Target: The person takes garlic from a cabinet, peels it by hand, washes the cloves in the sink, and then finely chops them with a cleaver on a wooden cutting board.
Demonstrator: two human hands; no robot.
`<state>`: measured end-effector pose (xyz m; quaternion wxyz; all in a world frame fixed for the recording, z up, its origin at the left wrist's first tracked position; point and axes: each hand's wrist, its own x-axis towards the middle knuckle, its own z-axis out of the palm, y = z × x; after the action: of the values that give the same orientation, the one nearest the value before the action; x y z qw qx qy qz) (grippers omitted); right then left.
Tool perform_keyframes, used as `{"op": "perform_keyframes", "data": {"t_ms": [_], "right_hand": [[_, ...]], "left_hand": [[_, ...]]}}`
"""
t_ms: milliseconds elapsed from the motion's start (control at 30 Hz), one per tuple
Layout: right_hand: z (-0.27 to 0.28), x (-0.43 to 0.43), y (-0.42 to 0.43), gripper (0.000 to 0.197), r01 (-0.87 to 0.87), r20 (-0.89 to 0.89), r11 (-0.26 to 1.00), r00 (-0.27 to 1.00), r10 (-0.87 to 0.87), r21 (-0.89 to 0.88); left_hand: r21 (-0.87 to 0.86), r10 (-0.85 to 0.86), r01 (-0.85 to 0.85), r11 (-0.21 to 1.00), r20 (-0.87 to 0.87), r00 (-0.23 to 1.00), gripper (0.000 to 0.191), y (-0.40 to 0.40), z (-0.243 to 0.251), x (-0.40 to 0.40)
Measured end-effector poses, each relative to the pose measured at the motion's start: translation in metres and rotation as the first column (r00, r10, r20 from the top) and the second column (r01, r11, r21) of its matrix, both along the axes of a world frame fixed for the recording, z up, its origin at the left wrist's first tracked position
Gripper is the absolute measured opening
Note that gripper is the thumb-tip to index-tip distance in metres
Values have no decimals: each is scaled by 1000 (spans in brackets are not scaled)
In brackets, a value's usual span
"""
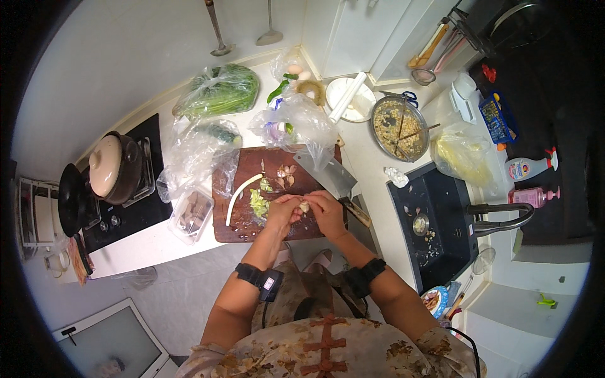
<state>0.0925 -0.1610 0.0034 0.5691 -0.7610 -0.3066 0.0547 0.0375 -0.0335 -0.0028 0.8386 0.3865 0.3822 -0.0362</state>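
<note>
My left hand (284,211) and my right hand (325,211) meet over the front edge of a dark wooden cutting board (241,160). Between their fingertips they hold a pale garlic clove (304,206), partly hidden by the fingers. Several unpeeled garlic cloves (285,176) lie on the board beyond my hands. Chopped pale-green scallion or leek (259,204) is heaped left of my left hand, beside a long white stalk (238,194). A cleaver (326,174) rests at the board's right side, its blade partly under a clear plastic bag (307,123).
Left of the board stand a plastic box of brown chunks (191,215) and a cooktop (137,222) with a lidded pot (113,165). Bagged greens (222,92) lie behind. To the right are a metal bowl of chopped food with chopsticks (399,125) and a black sink (439,255).
</note>
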Motion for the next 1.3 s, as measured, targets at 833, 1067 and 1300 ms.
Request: {"op": "perform_keyframes", "data": {"t_ms": [833, 1067, 1300], "right_hand": [[-20, 1, -5, 28, 102, -801, 955, 574, 173, 279], [-18, 7, 0, 13, 64, -665, 964, 735, 130, 259], [-39, 11, -5, 17, -48, -490, 984, 870, -44, -174]], "left_hand": [[563, 19, -178, 807, 277, 961, 7, -27, -16, 3], [577, -30, -113, 809, 232, 972, 7, -26, -20, -1], [416, 122, -191, 889, 188, 975, 7, -11, -10, -1]]}}
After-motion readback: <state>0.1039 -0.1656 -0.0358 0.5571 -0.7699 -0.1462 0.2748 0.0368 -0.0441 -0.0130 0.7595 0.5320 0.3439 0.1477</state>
